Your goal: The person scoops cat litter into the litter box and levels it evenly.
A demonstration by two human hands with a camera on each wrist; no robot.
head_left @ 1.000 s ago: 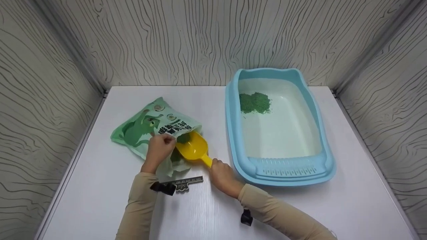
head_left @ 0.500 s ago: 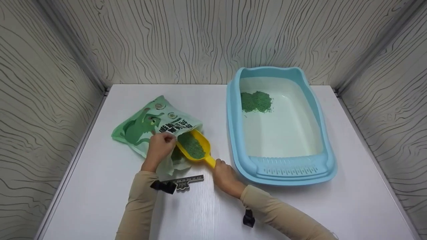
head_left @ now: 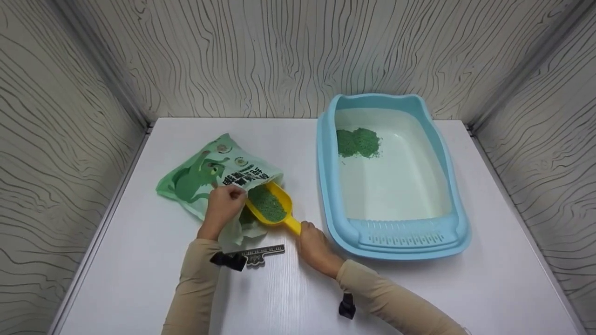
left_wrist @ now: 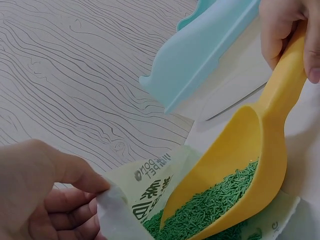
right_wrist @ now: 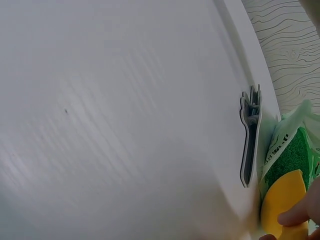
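Note:
My left hand (head_left: 224, 207) pinches the upper edge of a green litter bag (head_left: 200, 172) printed with a cat, which lies on its side with its mouth held apart. By its handle, my right hand (head_left: 318, 249) grips a yellow scoop (left_wrist: 280, 100). Green pellets (left_wrist: 215, 202) partly fill the scoop, whose front end is still inside the bag's mouth. In the right wrist view more green litter (right_wrist: 290, 157) shows within the bag, and the scoop's underside (right_wrist: 282, 197) is seen beneath my thumb.
A light-blue litter tray (head_left: 326, 186) stands to the right, with two merging heaps of green pellets (head_left: 358, 142) at its far left. A dark, flat, ruler-like clip (head_left: 260, 255) lies on the white table (head_left: 284, 298) before the bag. Patterned panels (head_left: 279, 56) enclose the table.
The scoop was nearly bare inside a second ago and now carries green pellets. It has tilted level and drawn back slightly. My left hand keeps its hold on the bag.

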